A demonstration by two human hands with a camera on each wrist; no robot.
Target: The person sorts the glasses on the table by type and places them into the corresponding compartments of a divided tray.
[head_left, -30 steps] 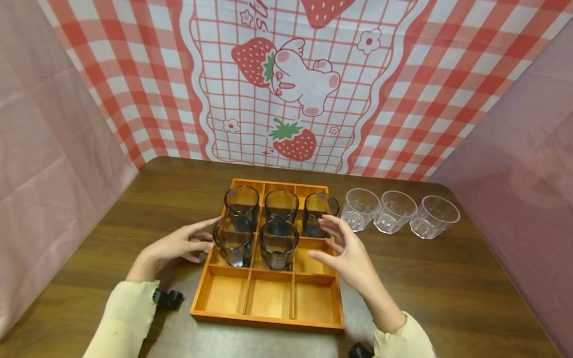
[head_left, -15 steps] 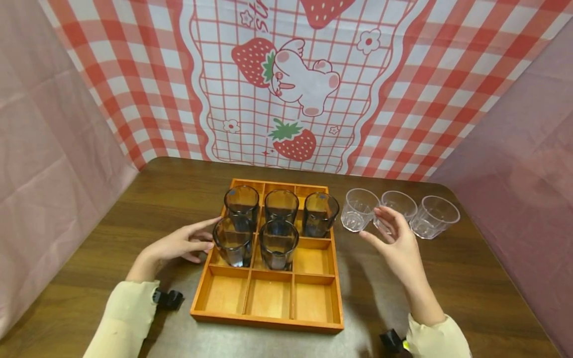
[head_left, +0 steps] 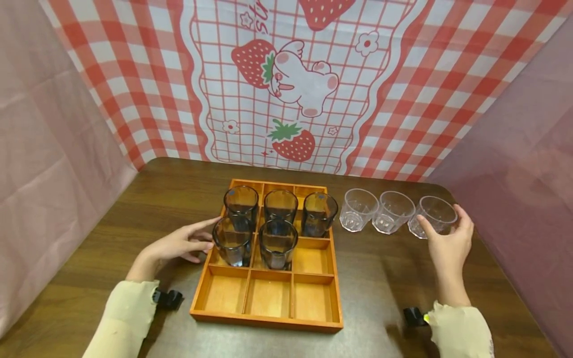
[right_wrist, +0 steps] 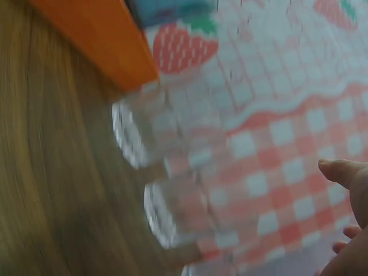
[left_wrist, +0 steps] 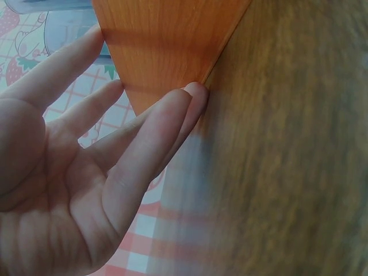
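Observation:
My left hand (head_left: 176,243) rests beside the left wall of the wooden compartment tray (head_left: 267,322), fingers loosely extended. In the left wrist view its fingertips (left_wrist: 195,95) lie right at the tray's side (left_wrist: 167,46). Several dark smoky glasses stand in the tray, three in the far row and two in the middle row, including the near-left glass (head_left: 233,243). My right hand (head_left: 449,253) reaches to the rightmost clear tumbler (head_left: 431,219), thumb and fingers spread on either side of its rim. In the right wrist view, the thumb (right_wrist: 342,171) is extended with nothing in its grasp.
Two more clear tumblers stand in line to its left, the middle one (head_left: 394,214) and the left one (head_left: 358,211), right of the tray. A red-checked strawberry cloth (head_left: 291,99) hangs behind the wooden table (head_left: 380,298). Pink cloth (head_left: 515,164) hangs at both sides.
My right hand has moved rightward from the tray's right side, past the left and middle clear tumblers, to the rightmost one. My left hand, the tray and the dark glasses have stayed in place.

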